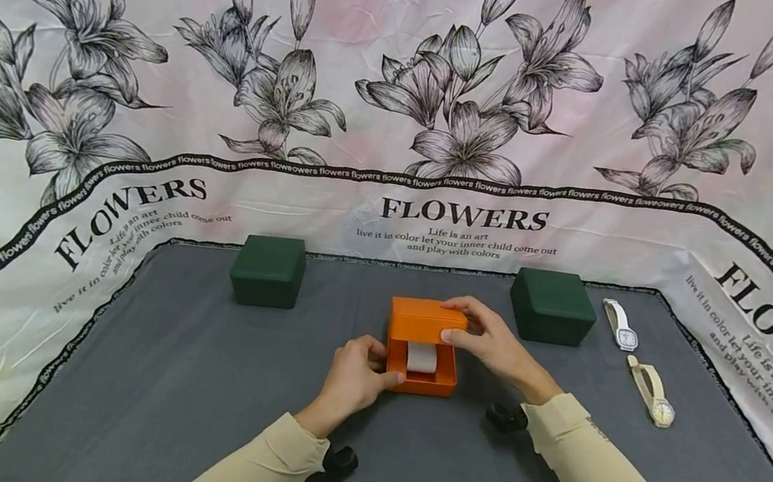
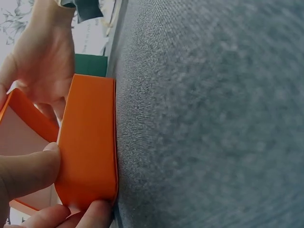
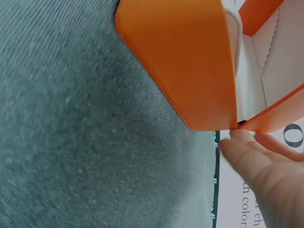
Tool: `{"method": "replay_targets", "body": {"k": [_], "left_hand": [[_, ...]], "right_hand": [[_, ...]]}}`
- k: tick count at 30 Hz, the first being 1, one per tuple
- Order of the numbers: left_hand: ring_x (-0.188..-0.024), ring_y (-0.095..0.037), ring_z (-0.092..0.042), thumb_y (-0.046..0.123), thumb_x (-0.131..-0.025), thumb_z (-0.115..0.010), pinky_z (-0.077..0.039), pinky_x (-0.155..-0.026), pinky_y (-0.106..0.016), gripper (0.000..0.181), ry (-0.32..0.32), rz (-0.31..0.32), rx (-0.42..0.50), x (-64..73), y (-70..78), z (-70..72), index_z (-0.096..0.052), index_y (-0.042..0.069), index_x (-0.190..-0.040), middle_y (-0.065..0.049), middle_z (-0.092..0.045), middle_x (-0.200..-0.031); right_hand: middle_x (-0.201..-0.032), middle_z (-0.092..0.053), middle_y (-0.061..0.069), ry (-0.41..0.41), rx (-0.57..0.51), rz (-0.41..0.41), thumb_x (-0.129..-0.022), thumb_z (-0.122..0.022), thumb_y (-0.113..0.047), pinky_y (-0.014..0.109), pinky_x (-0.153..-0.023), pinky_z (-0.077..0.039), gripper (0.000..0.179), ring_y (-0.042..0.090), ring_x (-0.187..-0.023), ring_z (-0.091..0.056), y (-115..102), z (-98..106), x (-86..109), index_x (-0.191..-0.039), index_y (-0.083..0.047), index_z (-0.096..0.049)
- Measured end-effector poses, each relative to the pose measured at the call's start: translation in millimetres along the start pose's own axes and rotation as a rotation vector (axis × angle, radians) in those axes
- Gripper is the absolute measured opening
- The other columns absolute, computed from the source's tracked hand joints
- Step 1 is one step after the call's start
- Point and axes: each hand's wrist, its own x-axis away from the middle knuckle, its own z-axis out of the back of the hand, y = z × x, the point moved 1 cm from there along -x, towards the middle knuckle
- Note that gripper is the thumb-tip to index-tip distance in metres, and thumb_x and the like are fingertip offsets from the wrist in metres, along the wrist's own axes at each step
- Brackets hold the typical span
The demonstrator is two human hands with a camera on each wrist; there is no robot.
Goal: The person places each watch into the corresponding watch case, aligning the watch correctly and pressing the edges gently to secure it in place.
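A small orange watch box point(image 1: 439, 387) stands in the middle of the cloth, its hinged lid point(image 1: 428, 322) raised at the back. Inside sits a white cushion point(image 1: 422, 358). My left hand point(image 1: 353, 375) grips the base at its left side, thumb over the front corner; the left wrist view shows the thumb point(image 2: 31, 172) on the orange wall and fingertips under its end. My right hand point(image 1: 492, 340) holds the lid by its right side, thumb at the front edge and fingers on top. From the right wrist, the fingers point(image 3: 256, 154) show at the hinge corner.
Two dark green boxes point(image 1: 268, 271) point(image 1: 552, 307), both shut, stand at the back left and back right. Two pale-strapped watches, one silver-cased point(image 1: 621, 327) and one gold-toned point(image 1: 652, 394), lie at the right. Behind the grey cloth point(image 1: 177, 410) hangs a flower-printed sheet point(image 1: 330, 215).
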Motion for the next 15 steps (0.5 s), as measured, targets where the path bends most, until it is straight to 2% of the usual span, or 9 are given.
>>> {"method": "replay_targets", "body": {"k": [4, 8, 11, 15], "left_hand": [[-0.082, -0.02, -0.068, 0.018, -0.071, -0.086, -0.056, -0.068, -0.032, 0.038, -0.001, 0.0, -0.008, -1.3, 0.5, 0.2, -0.063, 0.002, -0.097, -0.01, -0.069, -0.093], [-0.08, -0.018, -0.068, 0.017, -0.07, -0.087, -0.055, -0.067, -0.031, 0.038, 0.001, 0.0, -0.02, -2.7, 1.0, 0.8, -0.064, 0.003, -0.096, -0.009, -0.07, -0.09], [-0.078, -0.017, -0.067, 0.017, -0.069, -0.087, -0.055, -0.066, -0.031, 0.037, 0.004, 0.01, -0.024, -3.6, 1.9, 1.7, -0.064, 0.003, -0.095, -0.008, -0.07, -0.088], [-0.077, -0.016, -0.067, 0.017, -0.069, -0.087, -0.055, -0.066, -0.031, 0.038, -0.004, 0.02, -0.023, -4.4, 3.3, 2.3, -0.064, 0.003, -0.096, -0.008, -0.07, -0.087]], "right_hand": [[-0.132, -0.048, 0.013, 0.003, -0.012, 0.014, -0.095, -0.061, -0.021, 0.038, -0.088, -0.05, 0.042, 0.028, -0.103, -0.059, -1.3, -2.1, -0.2, -0.134, -0.013, -0.047], [-0.13, -0.049, 0.011, 0.019, 0.052, 0.017, -0.095, -0.061, -0.025, 0.043, -0.088, -0.049, 0.041, 0.028, -0.103, -0.058, -3.5, -2.3, -0.9, -0.133, -0.017, -0.047], [-0.13, -0.05, 0.006, 0.033, 0.131, 0.021, -0.093, -0.064, -0.03, 0.046, -0.091, -0.046, 0.042, 0.024, -0.109, -0.054, -3.8, -1.4, -2.8, -0.131, -0.021, -0.049], [-0.132, -0.046, 0.007, 0.031, 0.146, 0.041, -0.092, -0.065, -0.027, 0.044, -0.09, -0.045, 0.041, 0.023, -0.108, -0.053, -2.3, -0.1, -4.6, -0.13, -0.018, -0.05]]}}
